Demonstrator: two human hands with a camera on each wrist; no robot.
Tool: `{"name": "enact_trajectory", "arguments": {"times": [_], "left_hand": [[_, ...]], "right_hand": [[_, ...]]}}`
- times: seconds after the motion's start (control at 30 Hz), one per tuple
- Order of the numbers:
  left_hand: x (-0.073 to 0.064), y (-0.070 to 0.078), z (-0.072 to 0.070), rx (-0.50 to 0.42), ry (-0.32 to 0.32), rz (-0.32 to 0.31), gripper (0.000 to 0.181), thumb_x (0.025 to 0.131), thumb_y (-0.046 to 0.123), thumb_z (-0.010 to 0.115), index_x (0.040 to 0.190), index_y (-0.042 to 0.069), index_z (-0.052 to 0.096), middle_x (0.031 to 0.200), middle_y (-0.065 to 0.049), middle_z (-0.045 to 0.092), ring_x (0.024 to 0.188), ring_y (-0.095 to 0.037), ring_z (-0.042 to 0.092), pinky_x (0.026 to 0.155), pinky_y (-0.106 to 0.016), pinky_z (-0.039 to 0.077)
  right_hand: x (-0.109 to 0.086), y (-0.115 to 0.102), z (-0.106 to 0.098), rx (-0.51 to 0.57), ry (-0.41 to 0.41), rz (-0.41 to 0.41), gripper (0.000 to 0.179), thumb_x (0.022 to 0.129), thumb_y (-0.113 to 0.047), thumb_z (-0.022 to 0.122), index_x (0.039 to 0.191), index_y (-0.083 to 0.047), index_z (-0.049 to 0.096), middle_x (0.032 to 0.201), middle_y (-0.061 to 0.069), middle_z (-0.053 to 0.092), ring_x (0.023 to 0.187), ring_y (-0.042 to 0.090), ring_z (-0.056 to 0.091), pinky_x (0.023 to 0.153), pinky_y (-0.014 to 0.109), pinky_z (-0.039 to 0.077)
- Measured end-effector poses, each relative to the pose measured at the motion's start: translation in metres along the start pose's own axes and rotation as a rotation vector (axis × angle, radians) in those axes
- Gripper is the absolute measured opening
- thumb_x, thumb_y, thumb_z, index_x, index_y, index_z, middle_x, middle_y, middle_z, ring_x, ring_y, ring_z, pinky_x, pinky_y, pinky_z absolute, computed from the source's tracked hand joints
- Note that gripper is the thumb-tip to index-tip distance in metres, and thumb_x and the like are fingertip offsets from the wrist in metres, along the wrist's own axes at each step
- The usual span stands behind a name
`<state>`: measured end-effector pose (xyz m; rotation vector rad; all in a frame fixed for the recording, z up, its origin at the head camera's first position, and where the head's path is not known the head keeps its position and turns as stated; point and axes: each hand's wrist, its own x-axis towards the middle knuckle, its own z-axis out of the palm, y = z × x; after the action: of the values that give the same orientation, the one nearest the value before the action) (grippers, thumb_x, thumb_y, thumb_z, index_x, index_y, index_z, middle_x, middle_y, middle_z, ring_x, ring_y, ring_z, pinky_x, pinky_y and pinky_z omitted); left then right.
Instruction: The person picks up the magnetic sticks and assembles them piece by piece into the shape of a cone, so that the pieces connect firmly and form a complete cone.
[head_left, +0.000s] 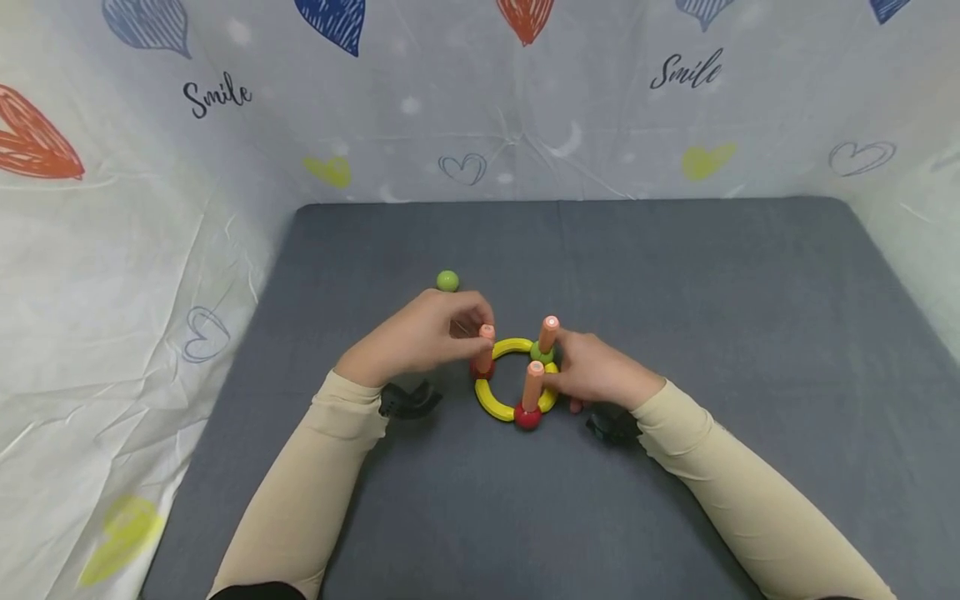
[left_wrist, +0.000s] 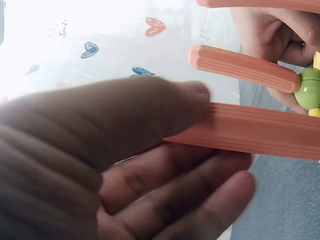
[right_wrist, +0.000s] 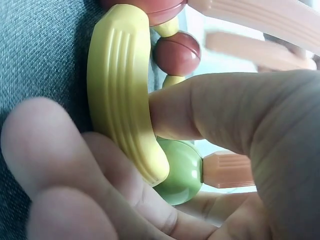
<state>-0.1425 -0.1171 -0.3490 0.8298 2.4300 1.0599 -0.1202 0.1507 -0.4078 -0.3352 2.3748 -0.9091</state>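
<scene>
A toy ring of yellow curved pieces [head_left: 493, 405] and balls lies on the table, with an orange ridged rod standing on each ball. My left hand [head_left: 420, 335] pinches the left orange rod [left_wrist: 260, 130] between thumb and fingers; its red ball [head_left: 482, 369] is at the ring's left. With my right hand [head_left: 606, 372] I grip the right-hand yellow curved piece [right_wrist: 120, 90], thumb inside the ring and fingers outside. A green ball [right_wrist: 182, 172] joins that piece's far end and carries another orange rod [head_left: 549, 332]. At the near end sits a red ball [head_left: 528, 417] under the front orange rod [head_left: 532, 385].
A loose green ball [head_left: 447, 281] rests on the grey table [head_left: 675, 275] just beyond my left hand. Dark wrist straps [head_left: 408, 400] hang at both wrists. A white printed curtain [head_left: 390, 125] borders the table at the back and left.
</scene>
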Motion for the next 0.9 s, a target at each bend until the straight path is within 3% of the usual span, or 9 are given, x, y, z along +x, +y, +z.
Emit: {"name": "enact_trajectory", "arguments": {"times": [0.27,0.4,0.5,0.6,0.73,0.9], "left_hand": [[-0.003,0.002,-0.005,-0.009,0.0,0.019,0.014,0.097,0.016,0.078,0.098,0.021,0.065,0.092,0.003,0.077,0.092,-0.007,0.071,0.09,-0.034,0.058],[-0.004,-0.003,-0.007,-0.011,-0.027,-0.026,0.017,0.094,0.015,0.08,0.099,0.02,0.064,0.094,0.005,0.075,0.094,-0.009,0.071,0.091,-0.034,0.058],[-0.001,-0.009,-0.005,-0.004,-0.072,-0.065,0.016,0.094,0.016,0.081,0.101,0.021,0.067,0.097,0.007,0.074,0.095,-0.01,0.071,0.089,-0.033,0.058],[0.007,-0.016,0.001,0.008,-0.127,-0.075,0.011,0.096,0.016,0.077,0.101,0.021,0.069,0.1,0.008,0.074,0.097,-0.01,0.071,0.089,-0.033,0.057],[0.015,-0.025,0.01,0.034,-0.184,-0.075,0.009,0.096,0.016,0.076,0.097,0.02,0.069,0.1,0.009,0.073,0.097,-0.009,0.07,0.09,-0.032,0.057],[0.015,-0.036,0.014,0.024,-0.23,-0.085,0.013,0.093,0.015,0.08,0.091,0.019,0.068,0.098,0.007,0.072,0.094,-0.011,0.069,0.088,-0.031,0.056]], "right_hand": [[0.004,-0.004,-0.001,-0.018,-0.006,-0.021,0.04,0.099,-0.032,0.071,0.125,-0.008,0.054,0.056,0.007,0.06,0.046,0.022,0.063,0.054,0.036,0.051],[0.006,-0.006,-0.006,-0.047,-0.047,-0.037,0.04,0.098,-0.03,0.072,0.126,-0.008,0.054,0.058,0.005,0.061,0.048,0.021,0.062,0.056,0.035,0.051],[0.005,-0.005,-0.021,-0.108,-0.11,-0.065,0.047,0.093,-0.023,0.075,0.133,-0.01,0.054,0.065,0.004,0.064,0.054,0.019,0.062,0.058,0.035,0.051],[0.004,-0.001,-0.049,-0.177,-0.147,-0.083,0.064,0.089,-0.017,0.08,0.146,-0.011,0.05,0.078,0.003,0.067,0.066,0.019,0.063,0.063,0.035,0.051],[0.021,0.008,-0.088,-0.182,-0.072,-0.124,0.064,0.093,-0.012,0.076,0.151,-0.006,0.05,0.092,0.005,0.07,0.078,0.02,0.063,0.069,0.038,0.051],[0.072,0.012,-0.113,0.005,0.103,-0.2,0.041,0.1,-0.017,0.07,0.139,-0.004,0.062,0.097,0.017,0.069,0.084,0.036,0.065,0.073,0.038,0.053]]}}
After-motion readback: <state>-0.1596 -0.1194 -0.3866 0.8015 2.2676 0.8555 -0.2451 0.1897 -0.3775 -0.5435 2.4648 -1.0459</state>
